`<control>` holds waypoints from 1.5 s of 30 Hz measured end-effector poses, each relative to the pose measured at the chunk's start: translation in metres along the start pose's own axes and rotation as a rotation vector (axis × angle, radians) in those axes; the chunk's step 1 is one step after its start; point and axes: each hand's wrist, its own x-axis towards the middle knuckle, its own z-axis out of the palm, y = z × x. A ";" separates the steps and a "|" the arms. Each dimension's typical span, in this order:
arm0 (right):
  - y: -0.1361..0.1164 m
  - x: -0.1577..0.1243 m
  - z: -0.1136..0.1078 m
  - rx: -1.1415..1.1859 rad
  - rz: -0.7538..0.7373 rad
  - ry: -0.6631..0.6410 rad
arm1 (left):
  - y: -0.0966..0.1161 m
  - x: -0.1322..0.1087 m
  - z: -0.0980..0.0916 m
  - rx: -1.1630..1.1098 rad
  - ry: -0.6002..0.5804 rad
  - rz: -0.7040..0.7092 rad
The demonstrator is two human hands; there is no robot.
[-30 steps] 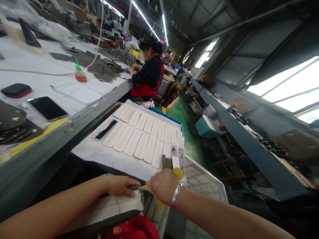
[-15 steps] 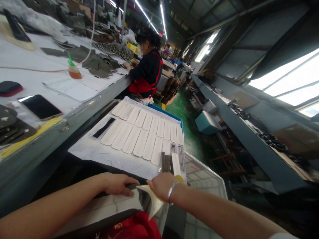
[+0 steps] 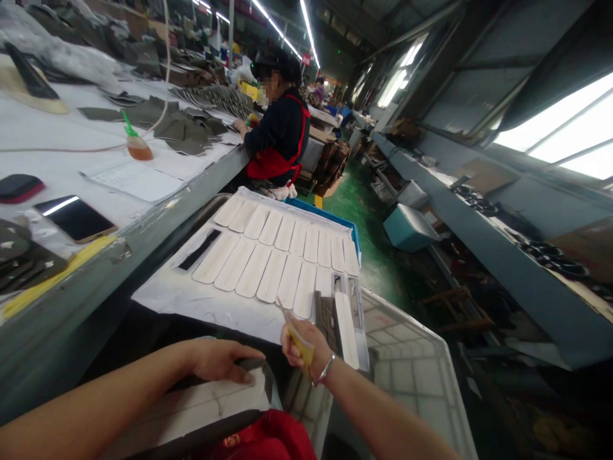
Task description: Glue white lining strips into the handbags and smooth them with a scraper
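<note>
Across my lap lies a long pale piece with dark edge material (image 3: pixel 191 412). My left hand (image 3: pixel 223 361) grips its far end, thumb on the pale face and fingers over the dark edge. Raised off that end, my right hand (image 3: pixel 306 348) is closed round a thin yellowish scraper-like sheet (image 3: pixel 301 342), its narrow tip pointing up and left. Ahead of both hands is a white-covered board (image 3: pixel 165 297) with two rows of pale rounded strips (image 3: pixel 256 268). At its right side lie a dark grey folded piece (image 3: pixel 328 322) and one more pale strip (image 3: pixel 345 329).
On the left, a workbench (image 3: pixel 191 176) carries a phone (image 3: pixel 74 218), a glue bottle (image 3: pixel 138 148), paper (image 3: pixel 134 179) and dark cut pieces (image 3: pixel 184 131). A co-worker (image 3: pixel 282 124) sits ahead. A white plastic crate (image 3: pixel 416 358) stands at right, and a teal box (image 3: pixel 409 227) beyond.
My right hand has lifted the yellowish sheet away from the end of the long pale piece and turned it tip-up. My left hand stays on that piece.
</note>
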 end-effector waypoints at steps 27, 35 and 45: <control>-0.004 0.017 0.023 0.934 -0.006 0.021 | 0.020 -0.007 0.022 0.192 0.203 -0.056; 0.074 -0.075 -0.011 0.651 0.333 -0.220 | 0.048 -0.025 0.056 0.300 0.340 -0.183; 0.085 -0.085 0.002 0.362 0.173 -0.638 | 0.035 -0.001 0.093 0.643 0.562 -0.232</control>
